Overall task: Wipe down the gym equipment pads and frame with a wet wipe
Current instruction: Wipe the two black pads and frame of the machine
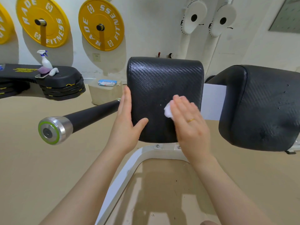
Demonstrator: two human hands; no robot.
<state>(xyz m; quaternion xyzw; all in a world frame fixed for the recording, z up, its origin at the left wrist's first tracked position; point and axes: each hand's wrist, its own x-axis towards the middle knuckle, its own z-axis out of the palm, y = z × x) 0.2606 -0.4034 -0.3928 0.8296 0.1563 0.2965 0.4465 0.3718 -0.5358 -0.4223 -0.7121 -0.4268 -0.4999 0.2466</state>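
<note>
Right hand (188, 122), fingers flat, presses a white wet wipe (168, 111) onto the black pad (155, 82); left hand (128, 117), grip open, braces the pad's left edge.

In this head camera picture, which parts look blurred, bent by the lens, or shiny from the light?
Head view: the right hand and its wet wipe are smeared by motion; the left hand is sharp. The wide lens bends the edges, so the yellow plates lean. Light glints on the middle pad, and the white frame casts a soft shadow on the floor.
</note>
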